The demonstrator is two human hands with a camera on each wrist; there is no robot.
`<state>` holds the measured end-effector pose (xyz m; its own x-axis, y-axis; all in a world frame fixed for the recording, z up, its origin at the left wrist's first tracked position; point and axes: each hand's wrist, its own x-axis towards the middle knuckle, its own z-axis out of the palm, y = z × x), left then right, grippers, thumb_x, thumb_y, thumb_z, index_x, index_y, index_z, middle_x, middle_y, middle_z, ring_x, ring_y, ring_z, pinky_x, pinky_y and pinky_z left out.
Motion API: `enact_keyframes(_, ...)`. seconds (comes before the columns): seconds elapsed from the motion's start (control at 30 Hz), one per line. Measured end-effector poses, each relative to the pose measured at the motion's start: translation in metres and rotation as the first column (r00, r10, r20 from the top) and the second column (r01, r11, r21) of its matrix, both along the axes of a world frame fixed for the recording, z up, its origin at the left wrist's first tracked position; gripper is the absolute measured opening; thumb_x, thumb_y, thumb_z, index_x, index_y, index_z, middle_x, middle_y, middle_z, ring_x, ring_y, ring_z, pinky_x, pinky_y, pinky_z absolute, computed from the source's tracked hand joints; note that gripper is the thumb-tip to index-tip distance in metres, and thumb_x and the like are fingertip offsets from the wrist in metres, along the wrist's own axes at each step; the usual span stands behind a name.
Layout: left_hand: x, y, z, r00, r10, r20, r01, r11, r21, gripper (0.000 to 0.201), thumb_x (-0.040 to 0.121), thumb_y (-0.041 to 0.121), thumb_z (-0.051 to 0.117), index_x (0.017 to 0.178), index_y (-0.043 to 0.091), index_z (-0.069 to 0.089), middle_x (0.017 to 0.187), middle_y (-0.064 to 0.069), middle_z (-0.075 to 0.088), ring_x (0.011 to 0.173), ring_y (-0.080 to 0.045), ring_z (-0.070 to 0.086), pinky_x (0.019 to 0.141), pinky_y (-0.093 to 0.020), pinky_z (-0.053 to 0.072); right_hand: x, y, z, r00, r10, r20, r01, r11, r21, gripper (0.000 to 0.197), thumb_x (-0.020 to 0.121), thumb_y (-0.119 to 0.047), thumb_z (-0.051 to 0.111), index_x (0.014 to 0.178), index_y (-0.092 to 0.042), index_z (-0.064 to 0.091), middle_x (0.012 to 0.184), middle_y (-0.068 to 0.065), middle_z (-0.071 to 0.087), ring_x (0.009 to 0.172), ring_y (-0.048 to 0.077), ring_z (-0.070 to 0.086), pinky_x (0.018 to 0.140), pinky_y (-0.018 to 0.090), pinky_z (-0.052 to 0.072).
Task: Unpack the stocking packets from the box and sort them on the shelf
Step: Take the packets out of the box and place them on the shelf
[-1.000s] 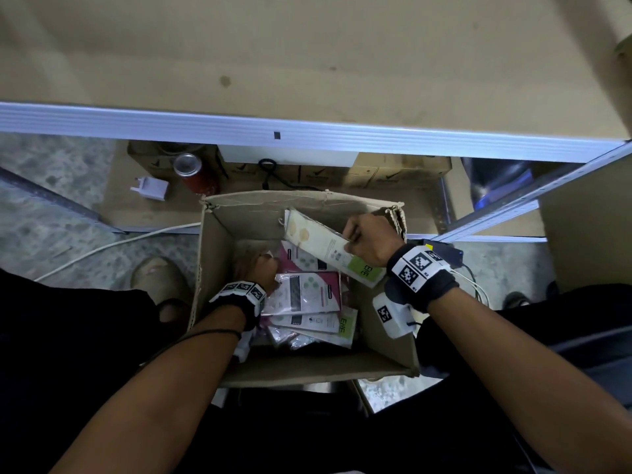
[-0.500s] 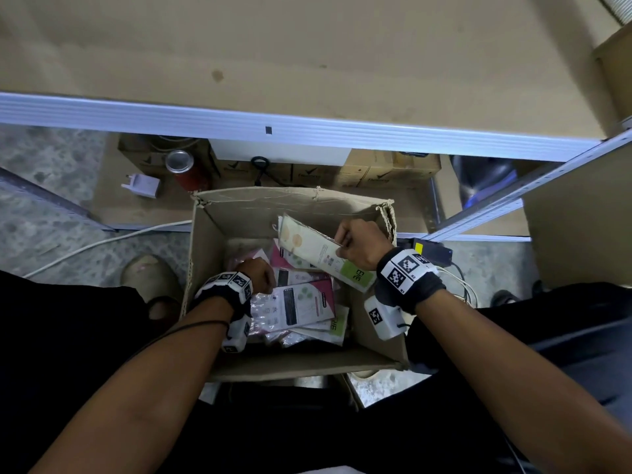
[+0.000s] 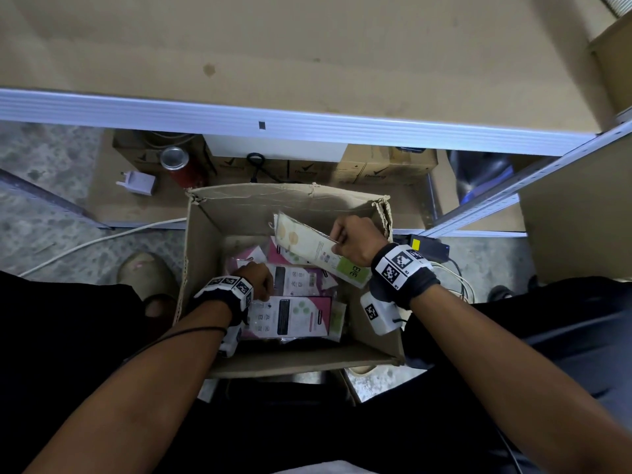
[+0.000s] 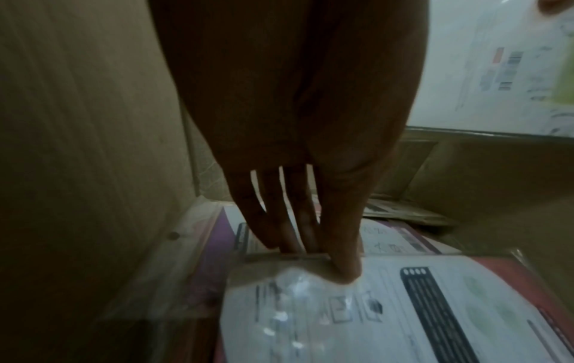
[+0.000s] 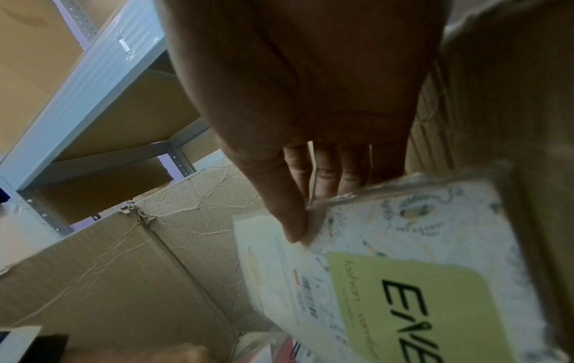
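head view: cardboard box [image 3: 260, 213] open on the floor, below the shelf [image 3: 307, 121] edge
packets in box: pink and white packets [image 3: 301, 278] lie flat in a pile on the bottom
right hand [image 3: 352, 239]: at the far right of the box, fingers curled on the long edge of a cream and green packet [image 3: 318, 249], which is lifted clear of the pile and tilted
left hand [image 3: 258, 280]: at the near left of the box, down on the top pink packet [image 3: 290, 316]
far side: red can [image 3: 181, 165], white plug [image 3: 138, 183] and small cartons [image 3: 376, 165] on the low shelf board behind the box
floor left: white cable [image 3: 95, 241], a shoe [image 3: 147, 275]
left wrist view: left hand [image 4: 295, 147] beside the box wall [image 4: 77, 147]; fingers [image 4: 273, 221] go behind the far edge of the top pink packet [image 4: 403, 307], thumb [image 4: 344, 258] presses its plastic wrap, so a narrow pinch on that edge; blurred
right wrist view: right hand [image 5: 304, 98] pinches the cream and green packet [image 5: 388, 282], thumb [image 5: 289, 216] on the face, fingers [image 5: 326, 172] behind; green label reads EVE
background there: box wall [image 5: 124, 270], shelf [image 5: 102, 68] frame beyond
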<state>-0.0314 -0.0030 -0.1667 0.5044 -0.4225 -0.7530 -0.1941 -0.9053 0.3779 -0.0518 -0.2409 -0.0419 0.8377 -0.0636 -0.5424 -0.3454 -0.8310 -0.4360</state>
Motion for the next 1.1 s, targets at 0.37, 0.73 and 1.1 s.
enact_keyframes(0.37,0.01,0.004,-0.007,0.975,0.123,0.184,-0.094,0.983,-0.158,0.015,0.086,0.001,0.066,0.085,0.006,0.081,0.107,-0.01,0.074,0.112,-0.025,0.062,0.098,-0.019,0.04,-0.002,-0.001,-0.001,1.0,-0.005,0.014,0.005,1.0,0.01,0.03,0.081,-0.011,0.076,0.069,-0.029,0.055,0.083,-0.006,0.064,0.08,0.012,0.063,0.072,0.025,0.05)
enact_keyframes(0.73,0.007,0.003,-0.013,0.991,-0.005,0.131,0.0,0.999,0.039,0.014,0.09,0.01,0.057,0.095,0.013,0.07,0.114,-0.009,0.069,0.112,-0.027,0.061,0.098,-0.038,0.049,-0.003,-0.004,-0.001,1.0,-0.006,0.019,0.006,1.0,0.007,0.028,0.082,-0.011,0.075,0.071,-0.029,0.056,0.086,-0.005,0.066,0.082,0.013,0.064,0.076,0.03,0.055)
enact_keyframes(1.1,0.015,0.009,-0.019,0.993,0.058,0.103,-0.06,0.998,0.01,0.016,0.088,0.008,0.065,0.103,0.007,0.072,0.122,-0.011,0.066,0.122,-0.027,0.057,0.103,-0.032,0.044,-0.005,-0.003,-0.006,1.0,0.0,0.009,0.0,1.0,0.013,0.027,0.081,-0.011,0.075,0.071,-0.028,0.057,0.085,-0.004,0.066,0.084,0.016,0.065,0.079,0.033,0.056)
